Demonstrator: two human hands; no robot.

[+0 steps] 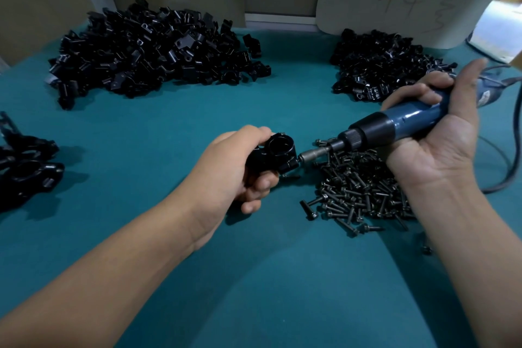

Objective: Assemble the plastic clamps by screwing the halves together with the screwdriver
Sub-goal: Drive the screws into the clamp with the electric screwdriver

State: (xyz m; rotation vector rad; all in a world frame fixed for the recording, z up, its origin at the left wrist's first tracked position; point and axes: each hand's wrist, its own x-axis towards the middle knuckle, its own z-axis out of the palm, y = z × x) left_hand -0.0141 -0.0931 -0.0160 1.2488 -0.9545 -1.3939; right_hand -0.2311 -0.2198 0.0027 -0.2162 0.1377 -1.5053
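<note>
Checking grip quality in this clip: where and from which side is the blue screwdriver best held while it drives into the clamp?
Probably on the blue barrel, behind the black collar, coming from the right and underneath, as the right hand does. The screwdriver lies tilted, bit pointing left into the clamp gripped by the left hand; the cord leaves its rear end.

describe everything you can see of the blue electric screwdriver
The blue electric screwdriver has a glossy blue barrel, a black collar with a knurled ring, and a slim metal bit. The right hand grips its barrel, holding it tilted down to the left above the pile of dark screws. Its bit tip meets the black plastic clamp held in the left hand. A cable trails from its rear.
</note>
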